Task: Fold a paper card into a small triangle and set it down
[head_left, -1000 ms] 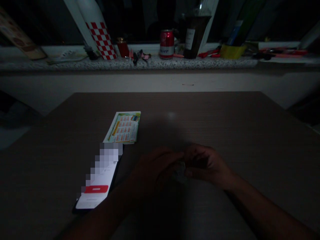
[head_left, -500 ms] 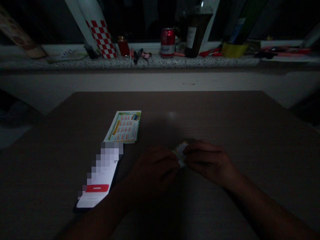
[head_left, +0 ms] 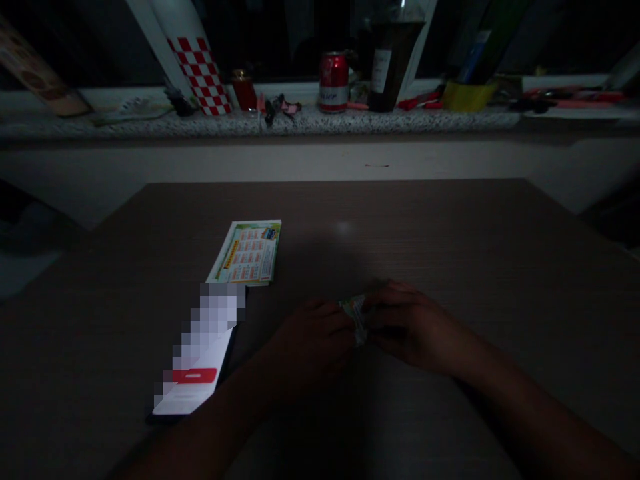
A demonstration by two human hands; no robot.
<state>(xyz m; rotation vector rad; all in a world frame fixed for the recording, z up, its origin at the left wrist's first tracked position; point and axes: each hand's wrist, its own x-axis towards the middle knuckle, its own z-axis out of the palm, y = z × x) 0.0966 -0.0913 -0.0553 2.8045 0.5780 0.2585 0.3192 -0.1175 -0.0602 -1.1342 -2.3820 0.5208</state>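
The scene is very dim. My left hand (head_left: 313, 340) and my right hand (head_left: 407, 323) meet low over the dark wooden table (head_left: 450, 227), fingers pinched on a small folded printed paper (head_left: 356, 313) held between them. Only a pale edge of the paper shows between the fingertips. To the left lies a lit phone (head_left: 197, 363) with a red button on its screen. Just beyond the phone rests a printed card with a calendar grid (head_left: 247, 253).
A stone windowsill (head_left: 300, 123) runs along the back with a red can (head_left: 333, 81), a dark bottle (head_left: 387, 63), a red-and-white checked tube (head_left: 197, 63), a small red jar (head_left: 244, 90), yellow tape (head_left: 464, 97) and scattered pens.
The paper, hidden low between my hands a second ago, rose into sight and is now turned more edge-on. Both hands have shifted slightly up the table.
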